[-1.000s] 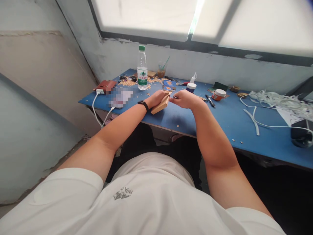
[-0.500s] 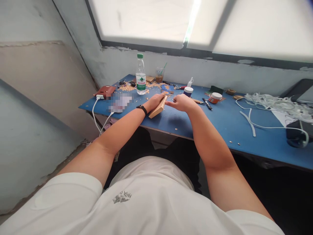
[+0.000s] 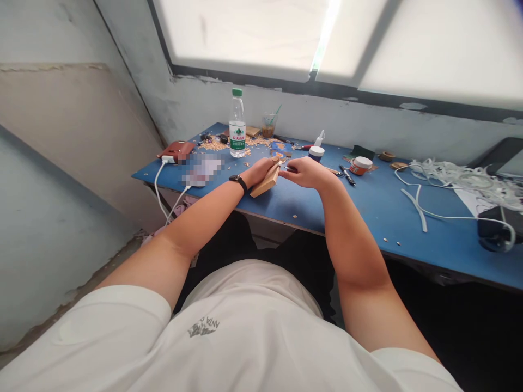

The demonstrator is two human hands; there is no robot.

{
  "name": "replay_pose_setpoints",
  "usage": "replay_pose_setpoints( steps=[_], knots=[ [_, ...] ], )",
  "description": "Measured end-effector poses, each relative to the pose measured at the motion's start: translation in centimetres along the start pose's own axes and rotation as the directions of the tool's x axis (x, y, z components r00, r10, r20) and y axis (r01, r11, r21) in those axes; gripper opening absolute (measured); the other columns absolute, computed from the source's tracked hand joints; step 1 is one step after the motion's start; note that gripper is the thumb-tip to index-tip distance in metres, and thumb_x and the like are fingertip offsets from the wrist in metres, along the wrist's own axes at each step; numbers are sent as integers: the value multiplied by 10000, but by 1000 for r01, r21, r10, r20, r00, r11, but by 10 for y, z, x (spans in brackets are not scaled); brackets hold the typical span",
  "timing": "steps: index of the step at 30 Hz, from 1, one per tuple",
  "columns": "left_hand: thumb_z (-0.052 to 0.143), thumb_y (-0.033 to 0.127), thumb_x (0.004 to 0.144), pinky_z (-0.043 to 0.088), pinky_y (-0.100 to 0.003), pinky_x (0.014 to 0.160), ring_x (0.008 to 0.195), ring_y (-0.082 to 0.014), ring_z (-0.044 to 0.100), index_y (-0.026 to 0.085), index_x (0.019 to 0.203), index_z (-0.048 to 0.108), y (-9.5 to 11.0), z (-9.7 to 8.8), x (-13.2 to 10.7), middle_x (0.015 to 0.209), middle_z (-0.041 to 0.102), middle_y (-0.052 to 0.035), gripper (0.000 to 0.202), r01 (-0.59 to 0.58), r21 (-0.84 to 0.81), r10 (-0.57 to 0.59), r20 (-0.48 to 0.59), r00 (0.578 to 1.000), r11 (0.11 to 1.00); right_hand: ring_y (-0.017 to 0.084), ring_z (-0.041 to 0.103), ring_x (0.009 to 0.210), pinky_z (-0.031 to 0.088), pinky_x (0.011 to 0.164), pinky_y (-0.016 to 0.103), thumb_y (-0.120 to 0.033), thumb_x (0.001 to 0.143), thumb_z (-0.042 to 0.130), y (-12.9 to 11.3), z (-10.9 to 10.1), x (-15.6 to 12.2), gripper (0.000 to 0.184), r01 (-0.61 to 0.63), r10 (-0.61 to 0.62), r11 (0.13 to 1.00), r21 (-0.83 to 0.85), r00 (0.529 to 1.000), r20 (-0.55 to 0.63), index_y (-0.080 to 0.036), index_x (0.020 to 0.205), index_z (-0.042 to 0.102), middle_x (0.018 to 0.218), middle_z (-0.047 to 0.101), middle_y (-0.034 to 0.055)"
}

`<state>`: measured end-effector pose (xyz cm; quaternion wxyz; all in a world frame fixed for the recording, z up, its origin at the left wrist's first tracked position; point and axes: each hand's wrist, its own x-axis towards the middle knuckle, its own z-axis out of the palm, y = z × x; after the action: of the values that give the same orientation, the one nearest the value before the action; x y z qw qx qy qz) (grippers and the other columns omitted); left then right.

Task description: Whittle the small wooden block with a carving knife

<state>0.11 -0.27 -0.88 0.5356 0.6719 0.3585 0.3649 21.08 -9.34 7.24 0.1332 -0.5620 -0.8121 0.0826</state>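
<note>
A pale wooden block (image 3: 265,185) is held tilted above the blue table by my left hand (image 3: 260,170), whose fingers wrap its far end. A dark watch band circles that wrist. My right hand (image 3: 307,173) is closed around a small carving knife (image 3: 291,169); its dark handle shows only in part. The short metal blade meets the right side of the block near its upper end. Part of the blade and the fingertips are hidden.
A water bottle (image 3: 237,128), wood shavings (image 3: 214,144) and a plastic cup (image 3: 268,126) stand behind my hands on the blue table (image 3: 368,218). Right of them are a blue jar (image 3: 316,154), an orange jar (image 3: 360,165), pens (image 3: 347,175) and tangled clear tubing (image 3: 449,177).
My right hand has turned slightly and drawn a little away from the block, so the knife's handle and blade show more. The block is tipped slightly differently in my left hand.
</note>
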Motion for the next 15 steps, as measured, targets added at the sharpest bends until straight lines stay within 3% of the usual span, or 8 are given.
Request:
replay_pose_setpoints(
  steps=[5, 11, 15],
  knots=[
    [579, 523, 1237, 487, -351, 704, 617, -168, 566, 213, 781, 709, 6, -2, -7, 676, 640, -32, 567, -90, 78, 90, 2, 996, 993, 208, 515, 782, 368, 752, 390, -740, 1196, 759, 3, 1, 0, 651, 43, -43, 999, -19, 999, -18, -284, 800, 517, 744, 581, 8],
    [631, 747, 1249, 482, -330, 714, 643, -156, 557, 207, 831, 722, 13, -3, -17, 702, 607, 1, 689, -129, 141, 125, 39, 991, 982, 220, 591, 808, 403, 766, 376, -746, 1183, 773, 3, 0, 0, 603, -70, 69, 997, 33, 997, 24, -274, 852, 599, 794, 660, 21],
    [596, 692, 1282, 488, -337, 729, 660, -163, 567, 212, 771, 673, 16, -2, -19, 712, 628, -19, 705, -101, 161, 94, 51, 994, 982, 207, 534, 807, 389, 766, 374, -880, 1147, 760, 8, -1, -1, 684, 10, -10, 990, 143, 1000, 3, -277, 875, 588, 772, 574, -11]
  ],
)
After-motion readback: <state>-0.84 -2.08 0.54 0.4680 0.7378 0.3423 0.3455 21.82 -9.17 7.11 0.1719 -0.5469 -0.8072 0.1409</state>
